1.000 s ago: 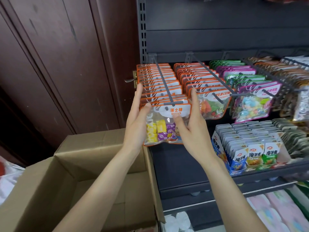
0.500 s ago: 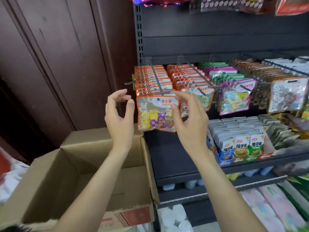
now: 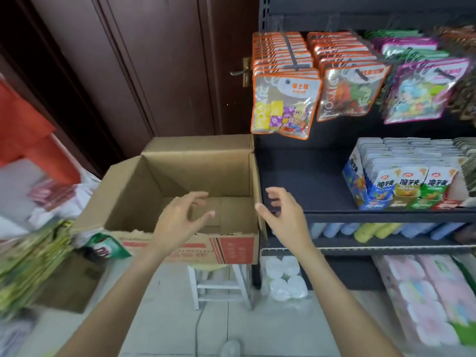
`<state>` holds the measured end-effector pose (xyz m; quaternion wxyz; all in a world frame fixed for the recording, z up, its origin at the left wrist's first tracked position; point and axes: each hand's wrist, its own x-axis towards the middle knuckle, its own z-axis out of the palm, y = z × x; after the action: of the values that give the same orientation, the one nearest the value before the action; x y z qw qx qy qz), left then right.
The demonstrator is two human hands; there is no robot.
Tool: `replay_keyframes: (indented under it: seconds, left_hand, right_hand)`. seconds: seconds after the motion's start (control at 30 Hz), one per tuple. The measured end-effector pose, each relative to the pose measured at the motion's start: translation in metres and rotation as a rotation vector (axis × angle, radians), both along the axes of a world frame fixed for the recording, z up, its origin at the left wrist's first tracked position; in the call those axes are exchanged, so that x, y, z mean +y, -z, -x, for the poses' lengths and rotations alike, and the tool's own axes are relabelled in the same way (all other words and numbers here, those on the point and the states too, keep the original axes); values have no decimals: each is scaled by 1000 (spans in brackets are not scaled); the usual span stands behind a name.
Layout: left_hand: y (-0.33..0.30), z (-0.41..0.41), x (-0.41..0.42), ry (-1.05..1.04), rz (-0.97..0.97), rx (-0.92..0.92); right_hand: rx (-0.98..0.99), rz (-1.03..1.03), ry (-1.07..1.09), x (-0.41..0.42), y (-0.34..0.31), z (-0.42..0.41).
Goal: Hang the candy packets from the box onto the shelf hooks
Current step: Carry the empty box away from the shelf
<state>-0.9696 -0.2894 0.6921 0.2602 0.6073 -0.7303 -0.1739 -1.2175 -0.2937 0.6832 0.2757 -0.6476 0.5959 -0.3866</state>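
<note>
I am holding my left hand over the open box, its grip spread and holding nothing, and my right hand is hovering just past the box's right wall, grip likewise spread and bare. The candy packets are hanging on the shelf hooks at the shelf's upper left corner, the front one tilting. From here the box floor is looking bare to me, so I may be reaching for nothing. The box is sitting on a small stool, and leaning on its near edge could be tipping it. Open room is lying between box wall and shelf front.
</note>
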Motion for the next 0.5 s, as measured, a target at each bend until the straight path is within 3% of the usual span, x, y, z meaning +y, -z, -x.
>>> replay_keyframes:
  seconds: [0.13,0.23,0.37,0.5]
  left_hand:
    - [32,-41,-5,19,-95,-239]
    - [47,-66,-15,-97,-95,-220]
    - [52,-105,-24,-144,72,-66]
    - [54,-152,-34,-234,138,-139]
  right_hand:
    - [-94,-427,20,-12,26,-18]
    - [-14,-594,25,-22,49,-31]
    - [438,-534,71,-35,65,-42]
    - [417,-448,172,-44,65,-45]
